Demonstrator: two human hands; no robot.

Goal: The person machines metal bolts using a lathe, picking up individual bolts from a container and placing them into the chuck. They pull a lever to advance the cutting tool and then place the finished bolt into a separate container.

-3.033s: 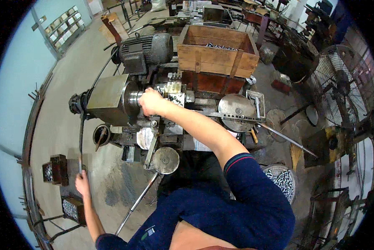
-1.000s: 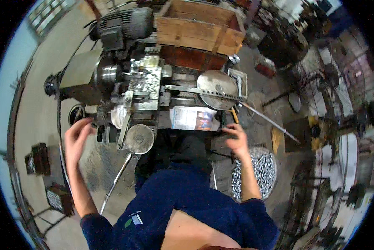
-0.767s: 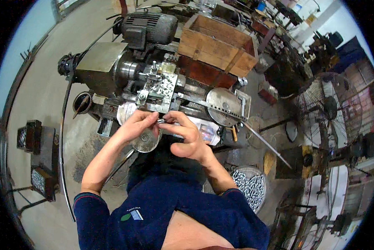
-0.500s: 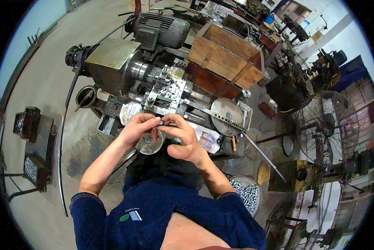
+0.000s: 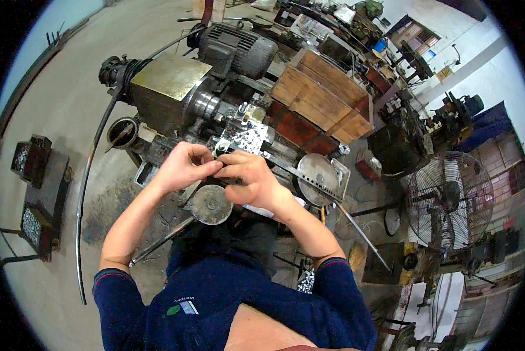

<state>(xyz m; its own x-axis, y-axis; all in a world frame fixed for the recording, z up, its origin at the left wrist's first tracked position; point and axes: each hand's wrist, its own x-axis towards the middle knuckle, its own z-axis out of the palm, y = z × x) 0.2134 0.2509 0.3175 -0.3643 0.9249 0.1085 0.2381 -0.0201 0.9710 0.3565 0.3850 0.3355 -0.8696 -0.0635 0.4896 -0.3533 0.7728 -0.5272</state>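
My left hand (image 5: 185, 167) and my right hand (image 5: 252, 180) meet fingertip to fingertip in front of a lathe-like machine. Thumb and fingers of each are pinched together around a small metal part, now almost wholly hidden by the fingers. Just beyond the hands lies the machine's tool slide (image 5: 246, 138), strewn with bright metal chips. To its left is a shiny round spindle (image 5: 207, 106). A round grey metal disc (image 5: 211, 205) sits just below my hands, close to my body.
A wooden crate (image 5: 315, 93) stands behind the machine, right of a dark motor (image 5: 239, 51). Farther right are a perforated bar over a round plate (image 5: 318, 174) and a large fan (image 5: 449, 202). Small metal parts fill a bin (image 5: 35, 228) at left and show beside my right arm (image 5: 305, 282).
Both hands have risen slightly toward the machine, and the fingers have closed in over the small metal part, which showed between them before. The whole view has shifted a little.
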